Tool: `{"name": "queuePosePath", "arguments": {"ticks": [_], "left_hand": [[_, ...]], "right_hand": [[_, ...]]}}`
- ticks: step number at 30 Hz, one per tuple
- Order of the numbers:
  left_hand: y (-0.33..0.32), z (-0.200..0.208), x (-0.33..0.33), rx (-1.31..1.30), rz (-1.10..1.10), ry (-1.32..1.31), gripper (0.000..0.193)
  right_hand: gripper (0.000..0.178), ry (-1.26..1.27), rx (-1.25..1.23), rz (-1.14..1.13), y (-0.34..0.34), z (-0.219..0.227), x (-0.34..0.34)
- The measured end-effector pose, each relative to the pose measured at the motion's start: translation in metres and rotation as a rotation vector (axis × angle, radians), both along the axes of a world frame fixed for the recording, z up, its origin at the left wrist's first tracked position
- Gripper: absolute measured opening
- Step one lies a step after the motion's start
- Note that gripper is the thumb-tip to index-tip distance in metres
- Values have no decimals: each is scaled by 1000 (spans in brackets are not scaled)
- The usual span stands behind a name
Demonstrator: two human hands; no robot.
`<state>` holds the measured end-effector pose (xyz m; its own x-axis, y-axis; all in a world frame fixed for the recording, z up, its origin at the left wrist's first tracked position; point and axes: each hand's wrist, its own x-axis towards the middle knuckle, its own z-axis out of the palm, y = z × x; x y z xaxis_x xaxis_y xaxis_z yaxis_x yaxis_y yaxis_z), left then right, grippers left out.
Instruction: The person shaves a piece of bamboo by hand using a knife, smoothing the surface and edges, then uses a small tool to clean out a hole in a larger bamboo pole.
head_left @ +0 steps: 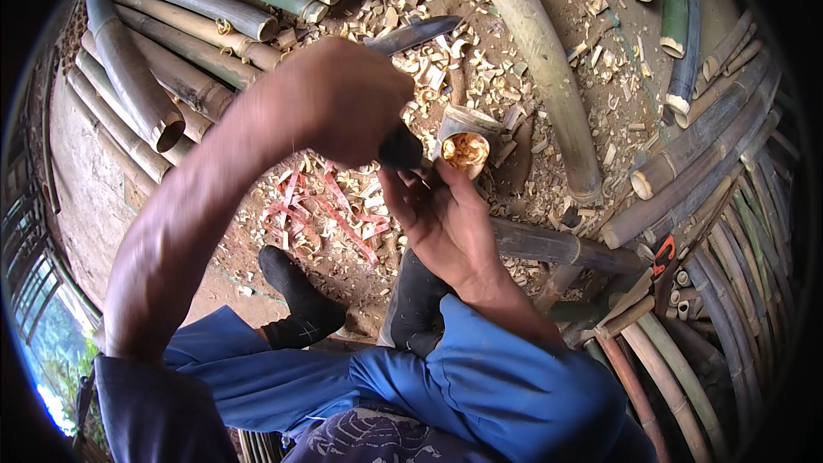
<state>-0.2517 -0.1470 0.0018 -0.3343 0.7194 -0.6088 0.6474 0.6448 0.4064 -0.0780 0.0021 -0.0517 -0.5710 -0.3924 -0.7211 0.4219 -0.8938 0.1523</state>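
My left hand (347, 99), smeared a little by motion, is closed beside a small black object (401, 150) whose kind I cannot make out. Below it, my right hand (450, 219) has its palm turned up, and its fingertips meet the underside of the black object. What those fingers pinch is hidden. Just right of the fingertips stands a short bamboo section (471, 124), its open end showing pale orange shavings (465, 153). Beyond my left hand lies a dark, long blade (416, 34) on the chips.
Bamboo poles (214, 13) are stacked at the left, with more poles (711, 146) at the right. A thick pale bamboo length (549, 77) lies beyond the short section. Wood chips and red strips (304, 210) cover the ground near my dark-socked foot (300, 296). An orange-handled tool (663, 255) sits right.
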Motion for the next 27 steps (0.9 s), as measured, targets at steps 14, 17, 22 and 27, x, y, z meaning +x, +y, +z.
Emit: {"name": "queuePosePath", "arguments": {"ticks": [14,17,22,27], "left_hand": [[-29,-51,186,-49,736,-442,32],[27,-40,263,91,1051,-552,51],[82,-23,265,573,859,-488,94],[83,-13,183,521,742,-95,81]], "right_hand": [[34,-68,519,606,26,-13,40],[30,172,937,845,53,-5,63],[28,457,1573,829,121,10,60],[29,418,2313,1148,230,48,-50]]}}
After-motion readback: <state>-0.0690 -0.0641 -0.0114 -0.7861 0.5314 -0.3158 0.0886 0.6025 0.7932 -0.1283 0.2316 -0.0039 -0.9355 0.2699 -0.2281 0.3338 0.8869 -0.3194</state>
